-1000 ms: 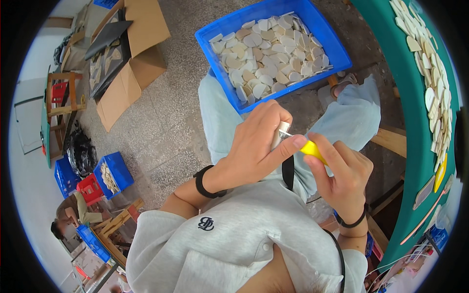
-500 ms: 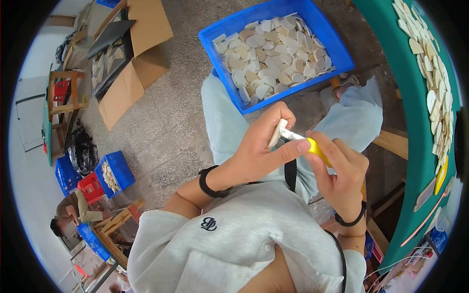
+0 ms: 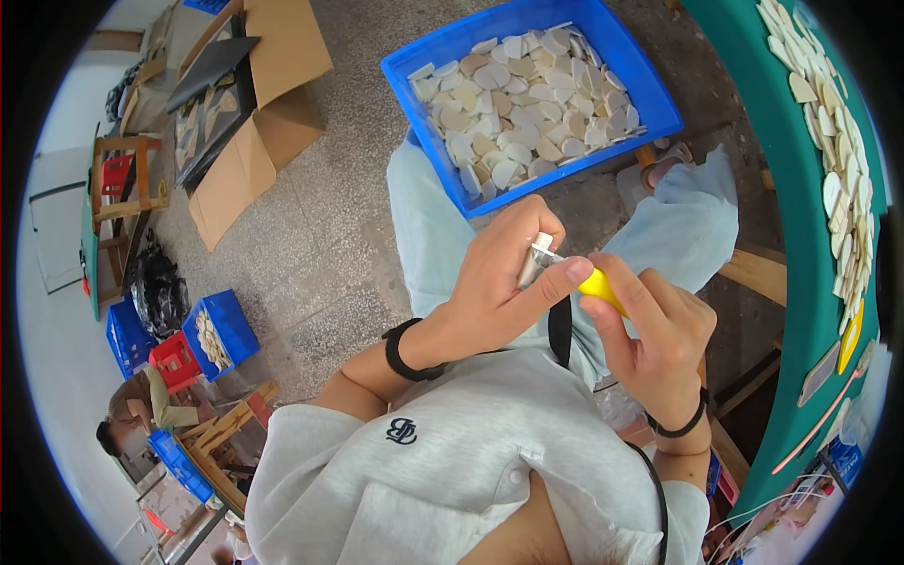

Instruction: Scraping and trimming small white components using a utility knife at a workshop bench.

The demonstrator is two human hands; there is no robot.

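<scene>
My left hand [image 3: 494, 278] is closed on a small whitish flat piece [image 3: 530, 269], held edge-on above my lap. My right hand [image 3: 659, 330] grips a yellow-handled knife [image 3: 603, 290], its short metal blade meeting the upper part of the piece. The left thumb reaches across to the front of the handle, beside the blade. Beyond my hands is a blue bin [image 3: 662, 99] holding many similar cream and white rounded pieces [image 3: 527, 108]. The fingers hide much of the held piece.
Along the right runs a green-topped table [image 3: 772, 122] with a row of pieces [image 3: 833, 179] and a yellow tool [image 3: 851, 337]. An opened cardboard box [image 3: 231, 193] stands at left on the floor. Further left are small blue bins [image 3: 235, 330] and a seated person [image 3: 141, 405].
The whitish piece has turned slightly in my left hand. My right hand has shifted a little, and the blade is now tilted differently against the piece.
</scene>
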